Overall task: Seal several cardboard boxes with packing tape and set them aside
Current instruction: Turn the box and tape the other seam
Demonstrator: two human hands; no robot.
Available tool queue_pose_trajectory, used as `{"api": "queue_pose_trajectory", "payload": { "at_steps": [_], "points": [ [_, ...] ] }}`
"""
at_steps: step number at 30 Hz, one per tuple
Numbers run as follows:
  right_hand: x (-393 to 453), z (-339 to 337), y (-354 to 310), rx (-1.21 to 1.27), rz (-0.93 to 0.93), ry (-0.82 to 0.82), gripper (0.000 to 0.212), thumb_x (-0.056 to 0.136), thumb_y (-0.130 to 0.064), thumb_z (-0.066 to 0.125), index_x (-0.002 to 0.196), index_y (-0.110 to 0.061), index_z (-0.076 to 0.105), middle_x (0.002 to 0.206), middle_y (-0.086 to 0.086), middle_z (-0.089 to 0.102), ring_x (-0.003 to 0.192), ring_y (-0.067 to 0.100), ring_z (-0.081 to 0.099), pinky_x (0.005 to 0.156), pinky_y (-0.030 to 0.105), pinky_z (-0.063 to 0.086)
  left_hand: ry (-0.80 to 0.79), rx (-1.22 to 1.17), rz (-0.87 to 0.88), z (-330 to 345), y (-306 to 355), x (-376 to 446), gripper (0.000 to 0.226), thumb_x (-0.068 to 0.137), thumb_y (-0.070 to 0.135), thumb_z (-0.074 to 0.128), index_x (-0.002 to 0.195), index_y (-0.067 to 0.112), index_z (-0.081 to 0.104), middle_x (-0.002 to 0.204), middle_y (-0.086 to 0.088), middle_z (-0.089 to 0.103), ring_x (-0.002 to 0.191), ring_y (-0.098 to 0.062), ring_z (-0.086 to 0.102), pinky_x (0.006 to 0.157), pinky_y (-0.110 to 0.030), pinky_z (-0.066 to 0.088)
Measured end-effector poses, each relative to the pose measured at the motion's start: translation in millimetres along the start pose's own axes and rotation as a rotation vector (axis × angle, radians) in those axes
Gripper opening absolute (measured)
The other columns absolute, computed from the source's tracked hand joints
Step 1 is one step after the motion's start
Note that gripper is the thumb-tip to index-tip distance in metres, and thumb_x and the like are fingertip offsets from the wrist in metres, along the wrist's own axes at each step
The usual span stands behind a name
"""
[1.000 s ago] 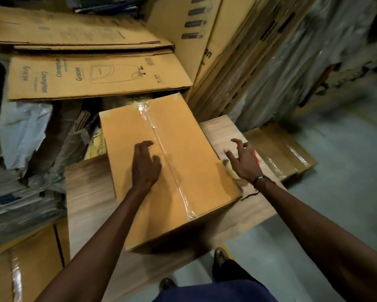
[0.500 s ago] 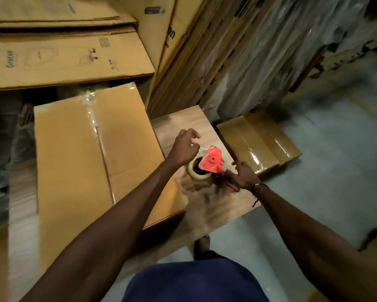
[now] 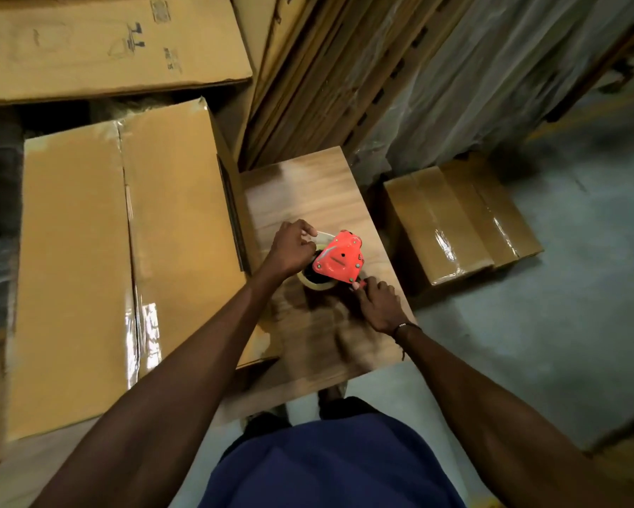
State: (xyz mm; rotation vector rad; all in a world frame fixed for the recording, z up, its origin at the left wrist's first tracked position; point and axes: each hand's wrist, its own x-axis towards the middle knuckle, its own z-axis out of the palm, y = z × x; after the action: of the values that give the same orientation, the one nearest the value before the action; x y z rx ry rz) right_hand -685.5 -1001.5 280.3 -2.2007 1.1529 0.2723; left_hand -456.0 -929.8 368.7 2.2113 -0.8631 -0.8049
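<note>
— Where is the tape dispenser (image 3: 339,260)?

— It is the red one, resting on the wooden counter (image 3: 308,188), just right of the big cardboard box (image 3: 125,251). A roll of clear tape (image 3: 313,282) sits under its red plate.

— And the hands?

— Both are on it. The right hand (image 3: 379,306) has its fingers curled round the handle at the near end of the dispenser. The left hand (image 3: 291,249) is at the far side of the roll, fingers bent, pinching the loose tape end (image 3: 324,236) where it comes off.

— Is the big box sealed?

— A strip of clear tape (image 3: 130,251) runs along its centre seam from the far edge to the near one, glossy toward the near end. The box lies flat on the left part of the counter, its right edge just beside the left wrist.

— Any other boxes?

— A smaller taped box (image 3: 454,221) sits on the grey floor (image 3: 564,306) to the right of the counter, apart from it, with shiny tape across its top. Behind the counter, flattened cartons (image 3: 106,49) lie stacked, one with faint printed marks, and more flat cardboard sheets (image 3: 308,67) lean upright beside plastic-wrapped bundles (image 3: 491,78).

— What of the person?

— Bare forearms, a thin band at the right wrist (image 3: 405,326), dark blue clothing (image 3: 326,467) at the bottom edge.
</note>
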Motion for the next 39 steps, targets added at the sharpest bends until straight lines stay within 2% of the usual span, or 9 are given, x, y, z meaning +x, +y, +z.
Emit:
{"api": "queue_pose_trajectory", "payload": {
  "at_steps": [6,10,16,22,29,31,34,37,39],
  "points": [
    [1,-22,-10,-0.141,-0.053,0.158,0.062,0.1,-0.069,0.028,0.105,-0.014,0.055,0.104,0.017,0.069,0.101,0.04,0.064,0.076,0.043,0.047,0.048,0.05,-0.002,-11,0,-7,0.023,0.084,0.0,0.058,0.099,0.014,0.068,0.116,-0.013,0.058,0.078,-0.003,0.057,0.073,-0.022,0.04],
    [11,-57,-12,-0.113,-0.068,0.157,0.067,0.09,-0.086,0.033,0.082,-0.022,0.051,0.088,0.011,0.069,0.088,0.036,0.067,0.066,0.036,0.041,0.115,0.022,0.001,-23,6,-12,0.028,0.086,-0.004,0.052,0.104,0.013,0.066,0.119,-0.014,0.054,0.103,-0.023,0.06,0.08,-0.025,0.041],
    [33,-113,-24,0.076,-0.05,0.009,0.091,0.078,-0.099,0.034,0.067,-0.013,0.062,0.07,0.004,0.067,0.071,0.03,0.066,0.067,0.038,0.048,0.275,-0.049,-0.019,-46,18,-31,0.03,0.088,-0.005,0.049,0.11,0.011,0.061,0.122,-0.01,0.055,0.104,-0.017,0.054,0.084,-0.031,0.043],
    [18,-161,-71,0.442,-0.169,-0.249,0.071,0.085,-0.089,0.045,0.066,-0.022,0.061,0.064,0.001,0.057,0.055,0.013,0.047,0.053,0.027,0.037,0.361,-0.149,-0.148,-79,16,-41,0.022,0.094,0.006,0.049,0.111,0.013,0.062,0.118,-0.008,0.06,0.106,-0.024,0.056,0.084,-0.034,0.044],
    [-5,-171,-161,0.617,-0.353,-0.47,0.069,0.098,-0.075,0.035,0.096,-0.012,0.064,0.067,0.001,0.049,0.055,0.014,0.044,0.051,0.025,0.04,0.276,-0.846,-0.431,-130,9,-64,0.032,0.109,0.031,0.042,0.108,0.003,0.058,0.1,-0.021,0.072,0.077,-0.028,0.07,0.067,-0.036,0.057],
    [-13,-170,-185,0.619,-0.42,-0.505,0.069,0.101,-0.071,0.032,0.105,-0.009,0.062,0.068,0.001,0.047,0.055,0.015,0.043,0.052,0.026,0.039,0.164,-1.0,-0.427,-148,8,-84,0.037,0.109,0.034,0.041,0.11,0.001,0.059,0.099,-0.024,0.073,0.082,-0.033,0.072,0.065,-0.034,0.058],
    [-28,-164,-221,0.606,-0.515,-0.572,0.067,0.104,-0.064,0.033,0.115,-0.004,0.059,0.071,0.0,0.049,0.057,0.015,0.044,0.051,0.024,0.041,-0.006,-1.196,-0.319,-178,-1,-119,0.034,0.097,0.021,0.049,0.122,0.003,0.063,0.116,-0.025,0.069,0.104,-0.039,0.07,0.082,-0.042,0.059],
    [-43,-149,-256,0.598,-0.583,-0.661,0.059,0.105,-0.056,0.039,0.121,-0.003,0.06,0.083,0.002,0.055,0.067,0.015,0.05,0.058,0.024,0.045,-0.006,-1.373,-0.236,-206,-16,-150,0.059,0.062,-0.001,0.048,0.119,0.008,0.061,0.114,-0.016,0.062,0.096,-0.033,0.064,0.073,-0.038,0.059],
    [-51,-137,-275,0.563,-0.625,-0.721,0.058,0.108,-0.051,0.041,0.131,0.001,0.057,0.094,0.003,0.058,0.076,0.015,0.053,0.067,0.028,0.049,0.083,-1.404,-0.258,-219,-33,-167,0.069,0.058,-0.004,0.048,0.125,0.008,0.059,0.118,-0.015,0.064,0.091,-0.031,0.063,0.068,-0.037,0.061]
  ]
}}
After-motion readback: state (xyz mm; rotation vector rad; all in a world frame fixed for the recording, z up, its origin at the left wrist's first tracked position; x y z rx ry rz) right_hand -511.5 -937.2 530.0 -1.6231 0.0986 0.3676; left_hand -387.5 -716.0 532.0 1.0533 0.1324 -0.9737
